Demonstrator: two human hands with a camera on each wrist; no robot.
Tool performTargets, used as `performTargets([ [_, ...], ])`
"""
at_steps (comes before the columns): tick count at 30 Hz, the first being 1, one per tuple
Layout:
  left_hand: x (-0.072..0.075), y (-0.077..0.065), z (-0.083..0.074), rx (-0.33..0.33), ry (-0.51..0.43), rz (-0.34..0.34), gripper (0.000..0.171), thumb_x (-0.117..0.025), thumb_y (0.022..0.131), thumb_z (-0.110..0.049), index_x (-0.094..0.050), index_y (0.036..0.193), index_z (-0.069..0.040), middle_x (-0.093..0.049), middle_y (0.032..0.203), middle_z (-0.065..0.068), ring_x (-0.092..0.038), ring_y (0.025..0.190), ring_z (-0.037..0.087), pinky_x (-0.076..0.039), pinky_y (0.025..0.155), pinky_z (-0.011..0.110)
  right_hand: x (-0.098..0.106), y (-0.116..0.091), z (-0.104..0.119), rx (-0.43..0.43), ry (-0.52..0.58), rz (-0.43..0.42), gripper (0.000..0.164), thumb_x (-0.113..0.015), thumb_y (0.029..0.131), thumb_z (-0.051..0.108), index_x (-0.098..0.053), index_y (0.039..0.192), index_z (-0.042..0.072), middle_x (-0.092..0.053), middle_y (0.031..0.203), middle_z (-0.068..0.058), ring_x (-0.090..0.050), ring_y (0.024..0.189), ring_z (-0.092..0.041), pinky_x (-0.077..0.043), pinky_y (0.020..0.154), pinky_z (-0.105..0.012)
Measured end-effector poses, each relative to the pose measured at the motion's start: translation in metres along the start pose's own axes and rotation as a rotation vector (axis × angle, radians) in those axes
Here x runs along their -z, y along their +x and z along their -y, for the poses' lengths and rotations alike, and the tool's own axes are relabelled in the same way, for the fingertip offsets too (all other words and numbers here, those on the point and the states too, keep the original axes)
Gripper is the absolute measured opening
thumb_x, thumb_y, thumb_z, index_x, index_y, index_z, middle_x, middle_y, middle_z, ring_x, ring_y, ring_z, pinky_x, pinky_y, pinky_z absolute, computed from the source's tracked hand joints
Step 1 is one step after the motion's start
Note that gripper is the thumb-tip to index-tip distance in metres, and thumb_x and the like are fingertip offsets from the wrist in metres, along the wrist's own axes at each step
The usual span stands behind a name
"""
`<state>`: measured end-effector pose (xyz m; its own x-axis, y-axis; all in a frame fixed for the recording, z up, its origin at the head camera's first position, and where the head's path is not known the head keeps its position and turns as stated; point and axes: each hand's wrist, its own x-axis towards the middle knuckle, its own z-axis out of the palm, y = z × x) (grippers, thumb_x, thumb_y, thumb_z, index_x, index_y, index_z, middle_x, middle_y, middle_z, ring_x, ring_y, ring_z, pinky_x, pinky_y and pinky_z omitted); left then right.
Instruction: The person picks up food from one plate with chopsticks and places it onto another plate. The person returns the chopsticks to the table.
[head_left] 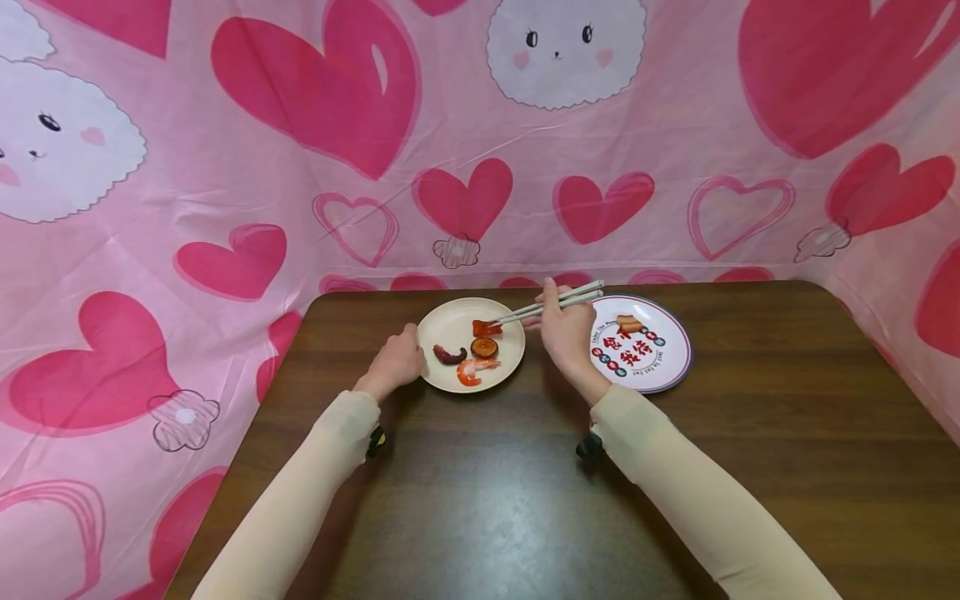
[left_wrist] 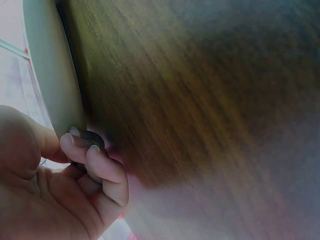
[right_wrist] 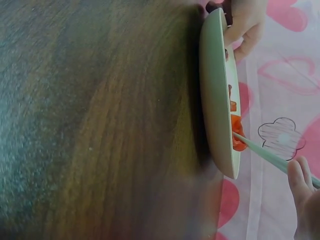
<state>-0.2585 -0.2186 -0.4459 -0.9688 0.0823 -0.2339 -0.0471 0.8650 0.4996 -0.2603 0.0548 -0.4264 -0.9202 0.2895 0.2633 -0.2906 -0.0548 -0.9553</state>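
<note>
My left hand [head_left: 397,360] pinches the left rim of a cream plate [head_left: 459,310], thumb above and fingers curled under it in the left wrist view. My right hand [head_left: 564,327] grips a pair of pale chopsticks [head_left: 558,302], their tips at a red-orange food piece [head_left: 486,328] near the plate's back right. In the right wrist view the chopstick tips touch that red-orange piece [right_wrist: 238,131]. Also on the plate lie a shrimp [head_left: 476,372], a dark red curled piece like an octopus tentacle [head_left: 449,356] and a round brown mushroom-like piece [head_left: 484,347].
A white plate [head_left: 652,375] with a blue rim and red printed characters stands to the right, partly behind my right hand. A small brown-orange food piece [head_left: 628,324] shows near its back. The brown wooden table [head_left: 480,500] ends at a pink heart-patterned cloth [head_left: 525,225].
</note>
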Motion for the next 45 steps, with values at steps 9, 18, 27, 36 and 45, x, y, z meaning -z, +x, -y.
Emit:
performTargets([
  [9, 0.000, 0.000, -0.001, -0.007, 0.008, -0.009, 0.041, -0.055, 0.102, -0.009, -0.042, 0.138, 0.005, -0.062, 0.108, 0.021, -0.061, 0.089, 0.031, -0.053, 0.084, 0.044, -0.001, -0.002, -0.002, -0.005, -0.035, 0.038, 0.042, -0.054, 0.111, 0.022, -0.062, 0.096, -0.016, -0.069, 0.076, -0.031, -0.073, 0.057, -0.029, -0.058, 0.059, -0.053],
  [18, 0.000, 0.002, -0.001, -0.015, 0.015, -0.013, 0.039, -0.054, 0.102, -0.008, -0.042, 0.136, 0.006, -0.063, 0.106, 0.021, -0.061, 0.088, 0.031, -0.052, 0.083, 0.044, 0.000, -0.004, -0.001, -0.001, -0.061, 0.067, 0.046, -0.056, 0.111, 0.030, -0.063, 0.097, -0.014, -0.069, 0.079, -0.032, -0.073, 0.059, -0.031, -0.058, 0.061, -0.052],
  [27, -0.001, 0.000, -0.001, -0.003, 0.010, -0.019, 0.040, -0.056, 0.101, -0.008, -0.042, 0.137, 0.005, -0.063, 0.108, 0.022, -0.061, 0.088, 0.032, -0.053, 0.085, 0.045, 0.001, -0.007, 0.000, 0.031, -0.080, 0.098, 0.043, -0.056, 0.110, 0.032, -0.064, 0.098, -0.008, -0.069, 0.082, -0.035, -0.073, 0.059, -0.031, -0.057, 0.057, -0.055],
  [36, 0.000, -0.001, -0.001, -0.019, 0.038, -0.034, 0.034, -0.048, 0.104, -0.010, -0.044, 0.134, 0.006, -0.063, 0.100, 0.019, -0.061, 0.083, 0.030, -0.050, 0.080, 0.044, -0.002, -0.009, 0.001, 0.027, -0.072, 0.089, 0.039, -0.059, 0.110, 0.029, -0.066, 0.097, -0.007, -0.069, 0.085, -0.034, -0.074, 0.062, -0.034, -0.058, 0.056, -0.049],
  [45, 0.000, -0.001, -0.002, -0.030, 0.053, -0.046, 0.032, -0.047, 0.104, -0.009, -0.045, 0.132, 0.007, -0.064, 0.098, 0.020, -0.061, 0.083, 0.031, -0.051, 0.080, 0.045, -0.006, -0.011, 0.005, -0.003, -0.053, 0.084, 0.033, -0.054, 0.111, 0.017, -0.065, 0.097, -0.011, -0.069, 0.075, -0.016, -0.069, 0.071, -0.056, -0.058, 0.057, -0.051],
])
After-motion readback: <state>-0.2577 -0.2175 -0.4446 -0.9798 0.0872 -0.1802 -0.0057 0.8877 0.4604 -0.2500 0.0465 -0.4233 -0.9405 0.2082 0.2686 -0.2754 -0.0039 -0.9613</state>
